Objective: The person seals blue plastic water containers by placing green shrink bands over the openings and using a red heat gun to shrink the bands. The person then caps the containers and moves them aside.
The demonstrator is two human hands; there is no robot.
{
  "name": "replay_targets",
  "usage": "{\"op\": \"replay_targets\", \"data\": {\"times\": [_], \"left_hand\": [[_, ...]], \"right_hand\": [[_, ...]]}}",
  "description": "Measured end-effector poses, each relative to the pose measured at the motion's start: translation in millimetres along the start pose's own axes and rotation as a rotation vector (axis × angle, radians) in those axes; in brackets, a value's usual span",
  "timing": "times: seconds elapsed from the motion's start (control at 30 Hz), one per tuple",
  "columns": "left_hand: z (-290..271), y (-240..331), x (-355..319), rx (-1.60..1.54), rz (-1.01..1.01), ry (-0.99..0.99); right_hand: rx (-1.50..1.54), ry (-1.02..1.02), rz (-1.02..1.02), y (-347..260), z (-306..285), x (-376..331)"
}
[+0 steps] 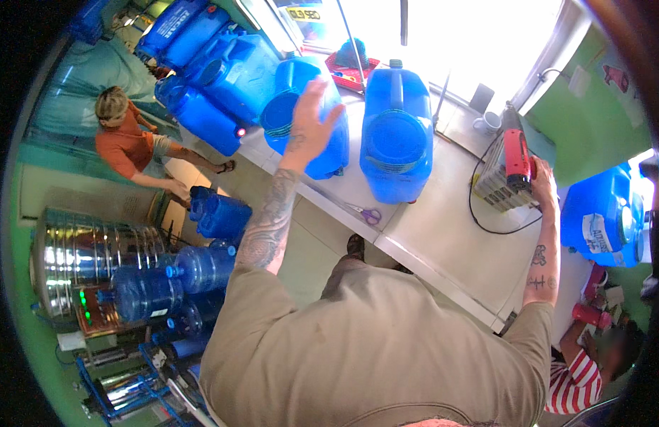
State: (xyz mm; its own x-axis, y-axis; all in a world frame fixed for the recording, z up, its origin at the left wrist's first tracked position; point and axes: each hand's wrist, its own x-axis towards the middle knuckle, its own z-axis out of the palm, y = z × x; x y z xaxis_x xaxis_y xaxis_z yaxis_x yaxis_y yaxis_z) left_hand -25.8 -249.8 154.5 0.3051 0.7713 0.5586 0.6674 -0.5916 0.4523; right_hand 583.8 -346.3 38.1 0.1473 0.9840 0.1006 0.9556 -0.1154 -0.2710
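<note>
Heat gun (516,153), red and black, rests on a pale slotted box (497,191) at the right of the worktop (443,220). The right hand (545,181) has its fingers bent at the red handle; from here I can't tell how firmly they grip. A black cord (471,203) loops beside the box, and a white mug (488,122) stands just beyond. The left hand (312,134) is spread wide, fingers holding nothing, over a blue jug (332,153). Another jug (395,142) stands between the hands, purple-handled scissors (370,215) near its base. Farther left is a person in an orange shirt (121,146).
</note>
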Motion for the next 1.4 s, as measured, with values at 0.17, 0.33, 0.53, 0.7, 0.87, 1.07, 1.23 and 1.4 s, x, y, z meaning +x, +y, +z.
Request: {"op": "replay_targets", "data": {"times": [0.17, 0.33, 0.53, 0.7, 0.87, 1.07, 1.23, 1.4], "left_hand": [[-58, -79, 6, 0.116, -0.218, 0.118], [-56, -132, 12, 0.423, -0.075, -0.293], [-46, -146, 16, 0.424, -0.001, -0.530], [-70, -170, 2, -0.453, -0.176, -0.092], [-61, -196, -55, -0.662, -0.198, -0.110], [-41, -207, -70, -0.594, -0.200, -0.127], [-44, -201, -71, -0.532, -0.179, -0.127], [-38, -200, -79, -0.543, -0.192, -0.068]], "right_hand": [[0.290, 0.024, 0.057, -28, 1, -25], [0.798, 0.011, 0.368, -116, -11, -105], [1.157, 0.229, 0.068, -250, -77, -146], [1.303, 0.176, 0.101, -340, -77, -157], [1.391, 0.104, 0.146, -403, -45, -147], [1.328, 0.073, 0.204, -440, -21, -129], [1.300, 0.036, 0.215, -450, -16, -125], [1.278, 0.052, 0.240, -452, -22, -128]]}}
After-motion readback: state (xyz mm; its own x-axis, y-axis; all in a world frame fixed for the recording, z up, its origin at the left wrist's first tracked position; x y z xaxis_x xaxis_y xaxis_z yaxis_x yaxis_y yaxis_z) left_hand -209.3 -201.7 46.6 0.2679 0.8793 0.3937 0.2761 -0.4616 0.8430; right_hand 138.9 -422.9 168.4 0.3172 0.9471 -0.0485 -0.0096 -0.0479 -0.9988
